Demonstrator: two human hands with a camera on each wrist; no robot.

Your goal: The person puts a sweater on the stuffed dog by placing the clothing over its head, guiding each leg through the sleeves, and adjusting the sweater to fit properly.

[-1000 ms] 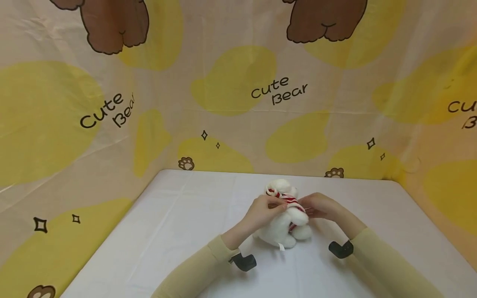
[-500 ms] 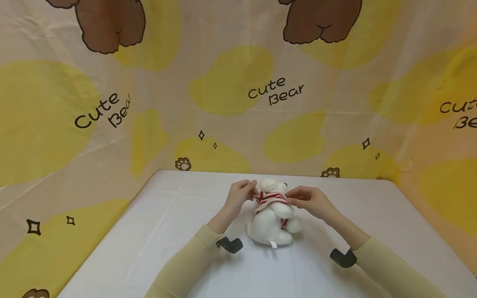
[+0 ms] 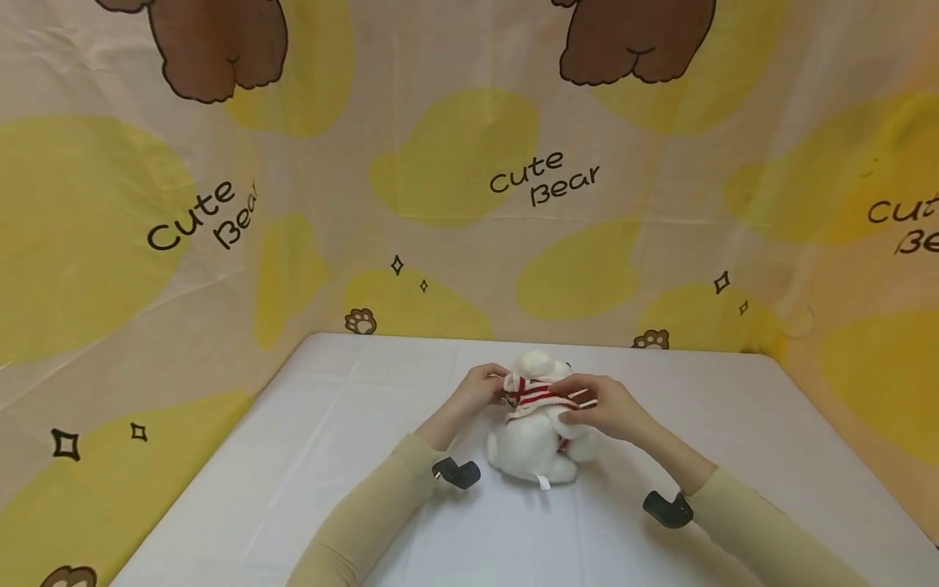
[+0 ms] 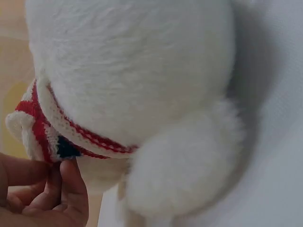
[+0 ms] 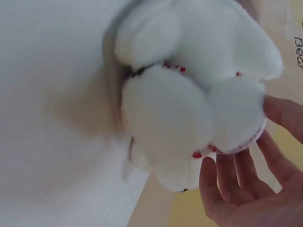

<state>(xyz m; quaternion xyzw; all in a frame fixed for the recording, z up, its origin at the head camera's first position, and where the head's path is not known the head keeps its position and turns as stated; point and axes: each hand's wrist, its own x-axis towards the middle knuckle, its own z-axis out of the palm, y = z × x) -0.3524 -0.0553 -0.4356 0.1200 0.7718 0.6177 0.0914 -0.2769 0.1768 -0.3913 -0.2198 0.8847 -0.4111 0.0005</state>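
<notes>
A white plush toy [image 3: 528, 448] sits on the table in the head view, its back and side towards me. It wears a red-and-white striped knit garment [image 3: 539, 397] with a dark blue patch [image 4: 67, 148]. My left hand [image 3: 469, 397] pinches the garment's edge near that patch, as the left wrist view shows. At the toy's other side is my right hand [image 3: 609, 406]. Its thumb touches one of the toy's limbs [image 5: 236, 113], and its curled fingers lie along the garment's hem on the far side of that limb. The toy's face is mostly hidden.
The table [image 3: 396, 375] has a white cover. Yellow-and-cream cloth walls [image 3: 440, 244] with printed bears and lettering rise along its back and sides. A small white tag [image 3: 544, 483] sticks out under the toy. A black wrist device [image 3: 458, 473] sits on each sleeve.
The left hand moved from the garment's upper back to its left edge. The right hand drew back from behind the toy, then came over its right side. The toy turned slightly.
</notes>
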